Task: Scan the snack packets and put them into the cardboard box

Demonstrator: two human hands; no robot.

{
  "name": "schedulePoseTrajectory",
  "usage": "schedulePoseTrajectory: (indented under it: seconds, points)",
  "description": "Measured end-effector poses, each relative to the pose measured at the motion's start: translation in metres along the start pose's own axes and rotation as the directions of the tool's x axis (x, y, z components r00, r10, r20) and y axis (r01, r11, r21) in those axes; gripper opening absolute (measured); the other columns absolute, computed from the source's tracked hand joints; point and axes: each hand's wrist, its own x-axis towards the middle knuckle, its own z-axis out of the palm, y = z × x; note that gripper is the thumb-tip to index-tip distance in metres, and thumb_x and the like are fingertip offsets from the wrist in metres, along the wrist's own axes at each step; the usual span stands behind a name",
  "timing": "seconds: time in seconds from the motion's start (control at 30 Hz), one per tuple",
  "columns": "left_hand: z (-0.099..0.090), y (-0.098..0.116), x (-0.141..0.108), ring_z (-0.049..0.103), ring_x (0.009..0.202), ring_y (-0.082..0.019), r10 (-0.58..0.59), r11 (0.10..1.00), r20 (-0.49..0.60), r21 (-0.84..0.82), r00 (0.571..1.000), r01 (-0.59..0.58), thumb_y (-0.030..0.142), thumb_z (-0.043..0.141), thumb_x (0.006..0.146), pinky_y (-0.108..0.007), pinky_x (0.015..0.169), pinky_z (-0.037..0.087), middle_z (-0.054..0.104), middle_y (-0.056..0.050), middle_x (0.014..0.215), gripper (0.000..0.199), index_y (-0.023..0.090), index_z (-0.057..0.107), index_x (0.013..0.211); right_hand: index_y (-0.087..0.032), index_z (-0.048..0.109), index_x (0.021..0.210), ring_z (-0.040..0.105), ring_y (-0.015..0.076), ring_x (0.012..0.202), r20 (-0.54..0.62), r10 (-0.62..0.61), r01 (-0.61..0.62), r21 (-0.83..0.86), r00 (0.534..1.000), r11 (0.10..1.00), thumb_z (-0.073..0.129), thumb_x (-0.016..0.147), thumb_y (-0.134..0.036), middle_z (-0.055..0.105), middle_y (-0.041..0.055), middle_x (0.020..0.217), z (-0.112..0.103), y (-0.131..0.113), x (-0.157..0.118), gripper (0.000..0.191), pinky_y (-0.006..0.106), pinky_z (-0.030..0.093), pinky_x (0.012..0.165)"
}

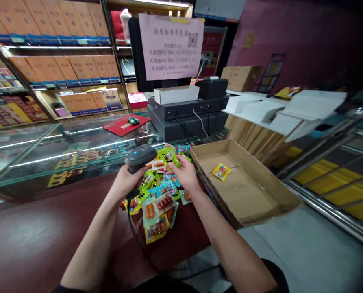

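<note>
My left hand point(124, 182) is wrapped round the handle of a dark barcode scanner point(141, 155), whose cord runs down toward my lap. In my right hand point(185, 174) is a green snack packet point(168, 156), pinched by its edge just right of the scanner head. Beneath both hands lies a loose pile of small snack packets point(161, 189) in green, blue and yellow. Clear packs of small sausages point(164, 203) rest at its near side. To the right, a shallow cardboard box point(245, 199) has one yellow snack packet point(221, 172) inside.
A glass display counter point(25, 152) runs along the left. Behind the pile stand a cash drawer point(187, 124) and a monitor with a pink paper sign point(172, 47). A red mouse pad point(124, 124) carries a mouse point(133, 121). Metal railing point(330, 215) stands at right.
</note>
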Motion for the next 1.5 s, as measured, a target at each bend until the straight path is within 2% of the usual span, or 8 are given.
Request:
schedulePoseTrajectory:
  seconds: [0.17, 0.37, 0.53, 0.77, 1.1, 1.3, 1.4, 1.5]
  points:
    - [0.006, 0.003, -0.004, 0.042, 0.037, -0.009, 0.048, 0.997, 0.03, 0.056, 0.998, -0.049, 0.046, 0.064, 0.078, -0.021, 0.04, 0.034, 0.049, 0.001, 0.043, 0.038, 0.018, 0.051, 0.056, -0.016, 0.06, 0.116, 0.07, 0.0196, 0.073, -0.04, 0.021, -0.023, -0.066, 0.999, 0.998, 0.072, 0.071, -0.039, 0.071, 0.0088, 0.102, -0.01, -0.004, -0.009, 0.051, 0.029, 0.059, 0.056]
    - [0.019, 0.002, -0.007, 0.044, 0.037, -0.01, 0.048, 0.999, 0.038, 0.022, 0.998, -0.049, 0.038, 0.072, 0.068, -0.021, 0.039, 0.032, 0.053, 0.003, 0.045, 0.024, 0.018, 0.059, 0.066, -0.015, 0.065, 0.109, 0.07, 0.0205, 0.091, -0.068, -0.141, 0.12, -0.249, 0.988, 0.961, 0.072, 0.073, -0.036, 0.074, 0.009, 0.103, -0.013, -0.007, -0.008, 0.042, 0.03, 0.056, 0.08]
    - [0.018, 0.007, -0.011, 0.042, 0.037, -0.01, 0.042, 0.999, 0.057, 0.028, 0.997, -0.044, 0.038, 0.071, 0.069, -0.021, 0.039, 0.031, 0.052, 0.002, 0.044, 0.026, 0.017, 0.057, 0.064, -0.016, 0.071, 0.107, 0.066, 0.017, 0.072, -0.057, -0.184, 0.141, -0.434, 0.981, 0.89, 0.066, 0.079, -0.04, 0.074, 0.0034, 0.088, -0.015, -0.017, -0.012, 0.037, 0.025, 0.052, 0.065]
    - [0.013, 0.011, -0.016, 0.044, 0.042, -0.01, 0.079, 0.983, 0.089, 0.159, 0.993, -0.092, 0.047, 0.065, 0.074, -0.021, 0.044, 0.035, 0.052, 0.003, 0.049, 0.031, 0.016, 0.058, 0.071, -0.018, 0.071, 0.11, 0.066, 0.0162, 0.063, -0.037, -0.174, 0.146, -0.388, 0.984, 0.91, 0.066, 0.079, -0.039, 0.074, 0.0035, 0.084, -0.016, -0.024, -0.013, 0.038, 0.024, 0.05, 0.059]
    - [0.011, 0.013, -0.018, 0.042, 0.039, -0.01, 0.013, 0.995, 0.118, 0.101, 0.993, -0.025, 0.048, 0.065, 0.075, -0.022, 0.041, 0.034, 0.05, 0.004, 0.045, 0.033, 0.017, 0.053, 0.067, -0.017, 0.072, 0.106, 0.065, 0.016, 0.059, -0.081, -0.193, 0.146, -0.395, 0.978, 0.907, 0.068, 0.076, -0.039, 0.072, 0.0034, 0.08, -0.024, -0.028, -0.014, 0.037, 0.025, 0.05, 0.055]
    - [0.008, 0.013, -0.017, 0.041, 0.038, -0.009, 0.03, 0.989, 0.122, 0.14, 0.992, -0.047, 0.048, 0.066, 0.074, -0.021, 0.041, 0.033, 0.049, 0.004, 0.045, 0.036, 0.018, 0.05, 0.062, -0.015, 0.07, 0.11, 0.067, 0.0175, 0.061, -0.144, -0.216, 0.145, -0.392, 0.966, 0.908, 0.069, 0.076, -0.038, 0.074, 0.0059, 0.085, -0.044, -0.049, -0.017, 0.041, 0.025, 0.051, 0.055]
    - [0.008, 0.015, -0.018, 0.041, 0.039, -0.009, 0.013, 0.991, 0.127, 0.133, 0.992, -0.03, 0.046, 0.068, 0.072, -0.021, 0.041, 0.033, 0.048, 0.004, 0.044, 0.033, 0.017, 0.052, 0.065, -0.015, 0.07, 0.11, 0.068, 0.0178, 0.063, -0.194, -0.261, 0.151, -0.449, 0.945, 0.881, 0.069, 0.076, -0.038, 0.075, 0.0063, 0.089, -0.063, -0.059, -0.021, 0.041, 0.026, 0.052, 0.056]
    - [0.012, 0.015, -0.019, 0.04, 0.039, -0.009, 0.023, 0.991, 0.131, 0.131, 0.991, -0.041, 0.044, 0.069, 0.071, -0.021, 0.04, 0.033, 0.048, 0.004, 0.044, 0.033, 0.017, 0.052, 0.063, -0.016, 0.07, 0.108, 0.07, 0.0203, 0.074, -0.226, -0.328, 0.175, -0.512, 0.917, 0.841, 0.069, 0.077, -0.038, 0.075, 0.0075, 0.096, -0.09, -0.067, -0.026, 0.038, 0.03, 0.055, 0.066]
